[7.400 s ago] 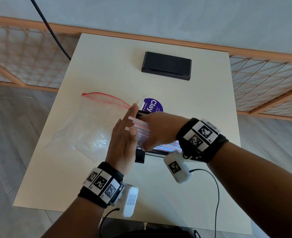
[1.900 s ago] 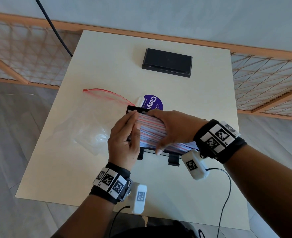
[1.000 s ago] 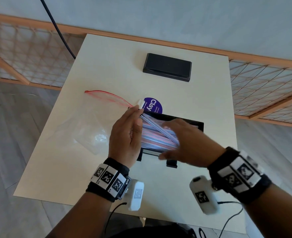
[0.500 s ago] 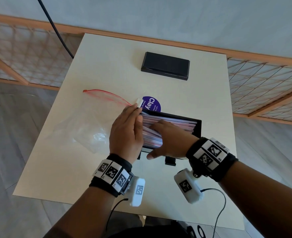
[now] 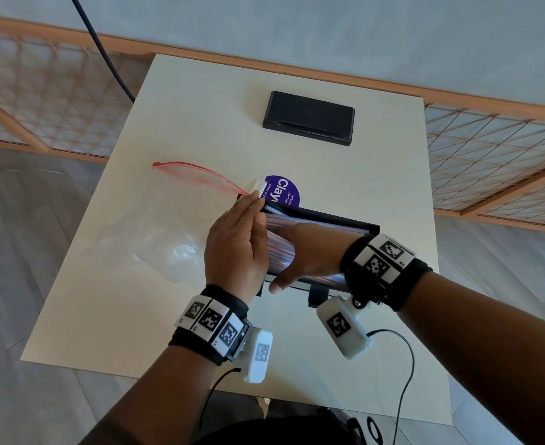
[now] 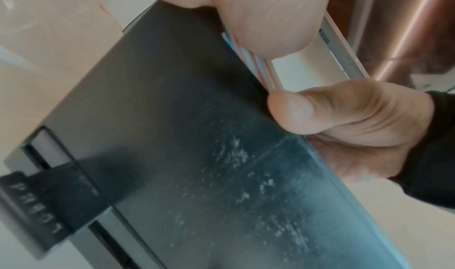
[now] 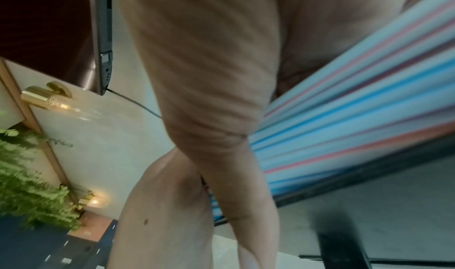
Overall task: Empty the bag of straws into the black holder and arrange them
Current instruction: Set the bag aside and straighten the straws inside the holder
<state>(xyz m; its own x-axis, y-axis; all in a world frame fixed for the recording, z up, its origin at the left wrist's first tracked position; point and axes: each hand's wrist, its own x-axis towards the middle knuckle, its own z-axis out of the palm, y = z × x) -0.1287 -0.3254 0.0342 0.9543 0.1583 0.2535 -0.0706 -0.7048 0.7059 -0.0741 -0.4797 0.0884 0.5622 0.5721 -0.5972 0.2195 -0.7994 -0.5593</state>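
Observation:
The black holder [image 5: 354, 223] stands in the middle of the table, filled with striped straws [image 5: 280, 248] lying lengthwise. My left hand [image 5: 235, 248] stands on edge with straight fingers pressed against the straws' left ends. My right hand [image 5: 312, 252] lies palm down over the straws, its thumb at the holder's front rim. The left wrist view shows the holder's front wall [image 6: 172, 137], the right thumb [image 6: 320, 113] on its rim and a few straws [image 6: 263, 67]. The right wrist view shows blue and red straws [image 7: 357, 121] under the palm. The clear bag [image 5: 155, 226] lies flat to the left.
A flat black lid [image 5: 308, 118] lies at the back of the table [image 5: 136, 316]. A purple round sticker [image 5: 284, 191] sits just behind the holder. Wooden lattice railings run along the left and right sides. Cables hang off the table's near edge.
A second ago my right hand was lifted toward the right with straws loose under it; it has come back down flat on them. The left hand has stayed at the left end.

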